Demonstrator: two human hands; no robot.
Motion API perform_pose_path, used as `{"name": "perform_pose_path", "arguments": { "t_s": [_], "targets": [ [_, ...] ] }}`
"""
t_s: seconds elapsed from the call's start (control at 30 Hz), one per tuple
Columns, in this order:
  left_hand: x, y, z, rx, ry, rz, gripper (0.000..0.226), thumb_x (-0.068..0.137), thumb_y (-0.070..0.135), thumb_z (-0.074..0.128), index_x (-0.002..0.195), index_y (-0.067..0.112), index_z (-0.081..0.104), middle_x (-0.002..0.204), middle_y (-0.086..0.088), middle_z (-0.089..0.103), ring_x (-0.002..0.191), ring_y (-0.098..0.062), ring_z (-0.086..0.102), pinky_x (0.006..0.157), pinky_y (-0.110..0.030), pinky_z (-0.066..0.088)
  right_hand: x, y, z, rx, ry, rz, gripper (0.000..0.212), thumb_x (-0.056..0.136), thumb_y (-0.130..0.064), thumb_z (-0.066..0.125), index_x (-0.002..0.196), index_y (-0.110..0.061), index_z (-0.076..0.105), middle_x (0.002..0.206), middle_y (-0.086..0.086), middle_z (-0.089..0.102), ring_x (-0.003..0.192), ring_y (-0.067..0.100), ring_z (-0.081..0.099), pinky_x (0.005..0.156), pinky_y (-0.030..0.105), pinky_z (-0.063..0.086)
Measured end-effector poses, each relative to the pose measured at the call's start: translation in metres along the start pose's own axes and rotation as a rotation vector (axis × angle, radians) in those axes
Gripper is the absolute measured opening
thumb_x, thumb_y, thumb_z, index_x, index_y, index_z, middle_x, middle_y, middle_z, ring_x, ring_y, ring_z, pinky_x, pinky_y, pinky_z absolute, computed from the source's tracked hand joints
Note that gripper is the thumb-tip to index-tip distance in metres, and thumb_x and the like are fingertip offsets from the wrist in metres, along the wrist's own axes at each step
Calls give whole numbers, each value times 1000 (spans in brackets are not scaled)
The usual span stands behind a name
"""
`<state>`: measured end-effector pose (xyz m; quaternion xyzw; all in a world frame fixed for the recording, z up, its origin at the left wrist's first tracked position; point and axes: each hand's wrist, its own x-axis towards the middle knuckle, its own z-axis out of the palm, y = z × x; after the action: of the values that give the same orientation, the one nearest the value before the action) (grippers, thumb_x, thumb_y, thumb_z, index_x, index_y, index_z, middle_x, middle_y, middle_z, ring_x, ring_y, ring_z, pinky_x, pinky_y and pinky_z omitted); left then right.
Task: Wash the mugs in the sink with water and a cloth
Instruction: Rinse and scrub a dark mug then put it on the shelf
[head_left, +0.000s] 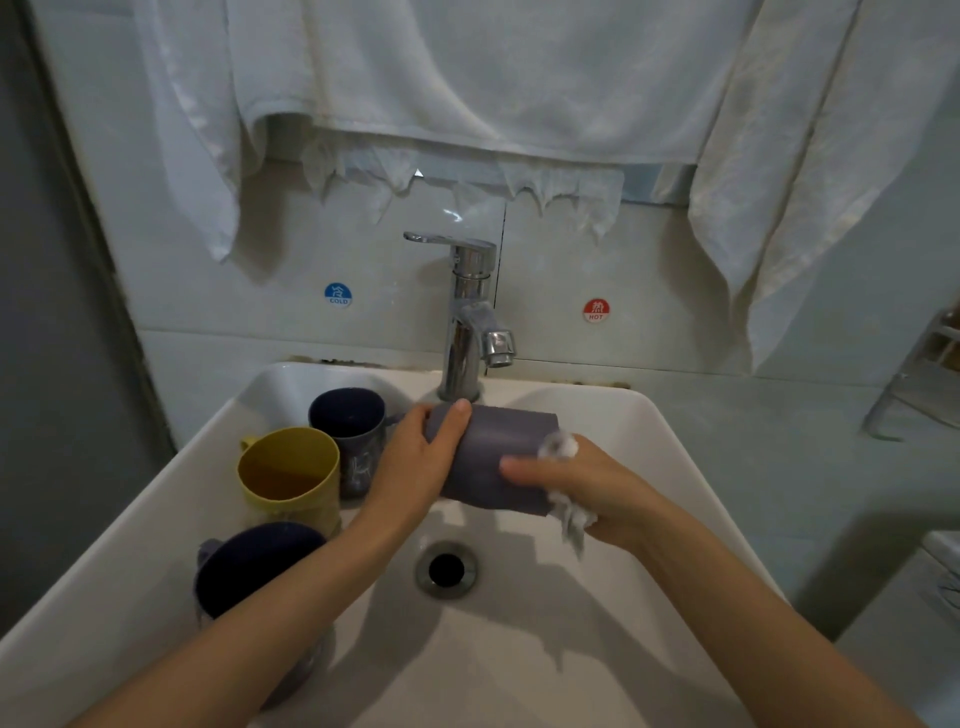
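Two bare forearms reach in from the bottom edge, and the left one hides part of a dark mug (249, 566) standing at the near left of the sink (156, 519). Past it, the left hand (415, 462) grips the left end of a grey mug (493, 457), fingers wrapped round it and one digit laid over the top. This mug is held on its side above the basin, just in front of the faucet (470, 312), with its long axis running left to right. Which end is the mouth cannot be told, since hands cover both ends. The right hand (587, 483) holds a bunched white cloth (569, 514) against the right end, thumb flat along the mug's wall; its fingers are hidden. A yellow mug (291, 473) and a dark blue mug (348, 421) stand upright, touching, along the basin's left wall. Bare basin lies open around the drain (447, 570) and to the right rim.
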<state>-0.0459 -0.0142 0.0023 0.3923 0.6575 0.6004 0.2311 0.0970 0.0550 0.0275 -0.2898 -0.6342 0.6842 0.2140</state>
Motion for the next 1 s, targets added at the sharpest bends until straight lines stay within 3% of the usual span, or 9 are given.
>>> {"name": "perform_pose_path", "arguments": {
  "t_s": [0.1, 0.3, 0.37, 0.47, 0.57, 0.67, 0.83, 0.93, 1.0],
  "targets": [
    [-3, -2, 0, 82, -65, 288, 36, 90, 50, 47, 122, 36, 39, 118, 11, 50, 107, -6, 52, 87, -20, 46, 1, -2, -2, 421, -44, 176, 29, 66, -15, 66, 92, -1, 64, 82, 16, 72, 67, 24, 70, 61, 29, 58],
    [-6, -2, -4, 68, -81, 501, 40, 74, 58, 47, 110, 41, 45, 112, 19, 53, 101, 1, 55, 81, -13, 49, -4, -7, 2, 545, -75, 173, 34, 69, -25, 62, 92, 0, 64, 79, 17, 71, 62, 27, 70, 51, 30, 57],
    [-5, -2, -3, 63, -20, 480, 30, 76, 55, 48, 101, 38, 48, 102, 15, 57, 93, -2, 58, 75, -13, 50, -2, -5, 2, 471, -65, 106, 33, 67, -26, 64, 93, -4, 64, 79, 13, 72, 66, 22, 70, 56, 27, 58],
    [1, -1, -6, -81, 24, 279, 6, 93, 33, 51, 91, 27, 53, 92, 4, 60, 86, -12, 60, 68, -23, 51, -1, 2, 5, -88, -41, -102, 15, 76, -18, 68, 89, -22, 62, 81, -4, 71, 75, 8, 67, 66, 19, 54],
    [4, 0, -5, -156, 19, 53, 9, 95, 23, 47, 90, 20, 54, 91, -3, 60, 83, -16, 60, 67, -29, 50, 3, 9, 5, -429, -95, -219, 29, 77, -13, 74, 94, -32, 61, 91, -14, 67, 85, 2, 65, 77, 16, 52],
    [2, -1, -5, -82, 28, 158, 9, 96, 26, 48, 94, 19, 53, 89, 2, 59, 83, -12, 60, 66, -23, 49, 0, 5, 7, -329, 6, -166, 10, 81, -26, 68, 87, -27, 61, 86, -6, 66, 76, 5, 63, 72, 18, 52],
    [-4, -3, -3, 186, 13, 508, 22, 80, 52, 46, 98, 39, 43, 98, 16, 53, 94, -3, 56, 73, -12, 47, 7, -1, 4, 375, 138, 164, 48, 83, -56, 49, 92, -9, 59, 83, 11, 71, 82, 25, 66, 74, 35, 53],
    [-5, -4, -3, 194, 45, 556, 25, 79, 53, 43, 98, 36, 45, 97, 13, 54, 92, -3, 56, 72, -10, 47, 9, 3, 5, 319, 126, 143, 49, 78, -56, 51, 102, -13, 57, 101, 12, 67, 93, 26, 64, 82, 35, 52],
    [-3, -2, -5, 103, 83, 471, 16, 87, 43, 50, 96, 30, 49, 94, 7, 57, 88, -9, 59, 69, -18, 50, 5, 4, 7, 39, 102, -16, 28, 79, -45, 56, 89, -19, 56, 88, 2, 64, 83, 15, 62, 74, 24, 51]
  ]
}}
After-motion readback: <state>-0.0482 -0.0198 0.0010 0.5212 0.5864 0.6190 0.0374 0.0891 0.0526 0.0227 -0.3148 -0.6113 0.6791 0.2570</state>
